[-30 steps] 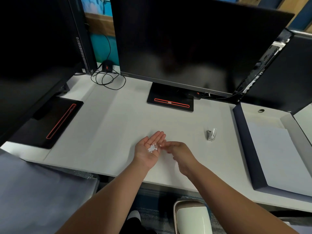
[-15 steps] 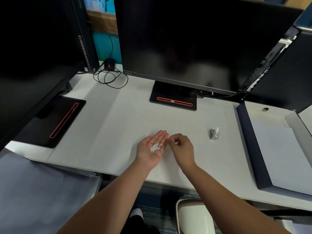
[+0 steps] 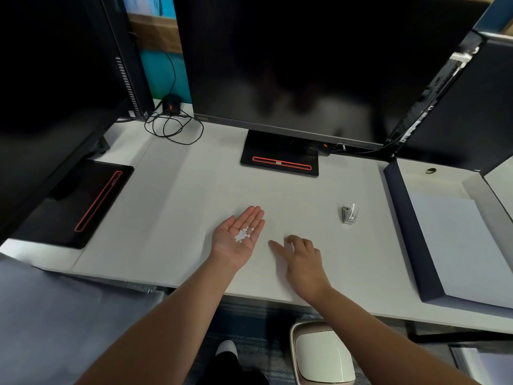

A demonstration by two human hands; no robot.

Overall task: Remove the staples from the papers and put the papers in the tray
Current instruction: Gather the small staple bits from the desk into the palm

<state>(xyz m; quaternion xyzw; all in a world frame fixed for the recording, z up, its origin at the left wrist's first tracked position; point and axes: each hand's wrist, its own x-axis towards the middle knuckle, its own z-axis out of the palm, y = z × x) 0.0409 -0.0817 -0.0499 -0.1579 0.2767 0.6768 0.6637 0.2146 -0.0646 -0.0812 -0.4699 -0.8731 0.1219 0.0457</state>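
Plainly, white papers [image 3: 458, 245] lie flat in tray [image 3: 402, 232] (left hand [image 3: 231, 244], right hand [image 3: 301, 259]: grip loose).

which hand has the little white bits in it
The left hand, palm up with the white bits on it; the right hand is palm down and holds nothing.

The right hand [image 3: 301, 258] has drawn away from the left hand [image 3: 238, 237].
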